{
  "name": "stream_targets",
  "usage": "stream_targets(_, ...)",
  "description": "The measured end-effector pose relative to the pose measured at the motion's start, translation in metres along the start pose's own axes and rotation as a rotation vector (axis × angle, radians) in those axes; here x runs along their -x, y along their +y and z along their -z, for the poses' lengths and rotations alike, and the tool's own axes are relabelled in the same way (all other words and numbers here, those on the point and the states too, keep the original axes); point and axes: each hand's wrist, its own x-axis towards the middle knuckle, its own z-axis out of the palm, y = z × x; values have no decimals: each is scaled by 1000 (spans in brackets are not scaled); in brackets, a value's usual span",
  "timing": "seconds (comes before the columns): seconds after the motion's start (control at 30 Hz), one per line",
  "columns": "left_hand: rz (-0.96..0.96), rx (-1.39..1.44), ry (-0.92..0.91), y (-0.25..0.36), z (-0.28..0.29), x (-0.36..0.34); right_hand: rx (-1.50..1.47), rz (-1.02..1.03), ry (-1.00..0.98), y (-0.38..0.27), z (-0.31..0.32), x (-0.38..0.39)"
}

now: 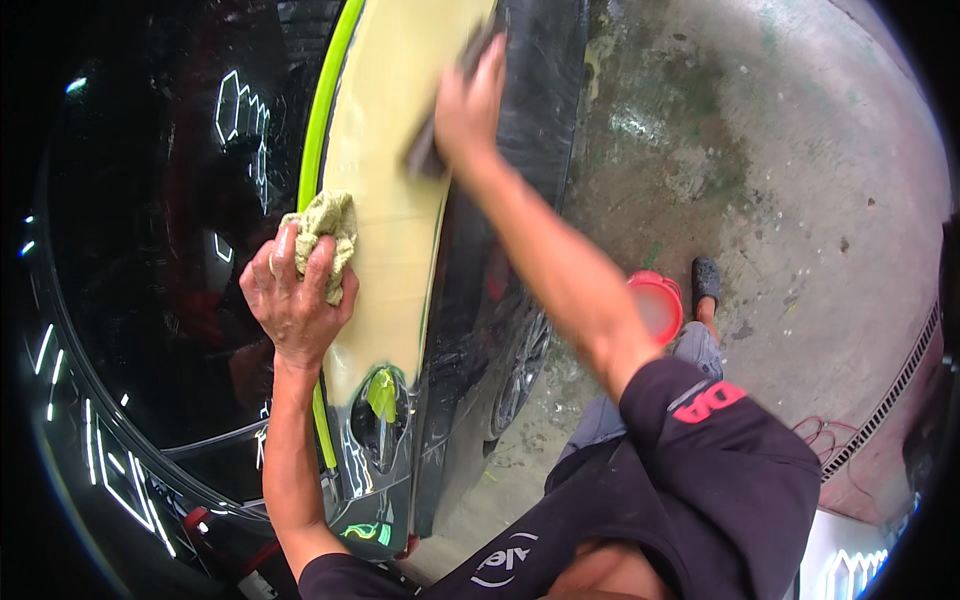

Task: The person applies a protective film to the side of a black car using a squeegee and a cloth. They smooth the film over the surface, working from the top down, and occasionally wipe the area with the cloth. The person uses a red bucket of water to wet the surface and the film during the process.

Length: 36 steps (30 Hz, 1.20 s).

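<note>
A crumpled pale yellow-green cloth point(326, 240) is bunched under the fingers of my left hand point(300, 295), at the edge between the dark car window and a cream-coloured body panel point(385, 270). Farther up the panel, my right hand point(470, 108) grips a dark, flat sanding block point(425, 155), smeared by motion. The block lies across the boundary of the cream area and the glossy black lower side point(480, 230). Its underside is hidden. The cream surface looks wet and streaky.
A bright green strip point(320, 110) borders the dark window point(160, 250). Near me is a handle recess point(380, 410) with a green patch. A red bucket point(656, 305) holding cloudy liquid stands on the stained concrete floor point(760, 170), beside my shoe point(706, 278). A drain grate point(890, 390) runs at right.
</note>
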Motion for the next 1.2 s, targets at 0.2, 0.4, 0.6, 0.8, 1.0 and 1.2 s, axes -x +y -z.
stream_targets(0.2,-5,-5,-23,-5,3,9,6,-168,-59,-9,3,17)
stream_targets(0.4,-27,15,-28,-4,-2,10,112,-325,21,-6,-31,-245)
stream_targets(0.6,-9,-7,-75,-6,1,17,-47,-117,-13,33,-27,-190)
stream_targets(0.8,-9,-9,-51,-8,-5,3,-54,-5,-79,39,-19,-289)
stream_targets(1.0,-15,-2,-79,-5,0,7,202,50,-158,-13,-69,-267)
stream_targets(1.2,-1,-5,-77,-5,2,11,176,-47,-186,4,-23,-261)
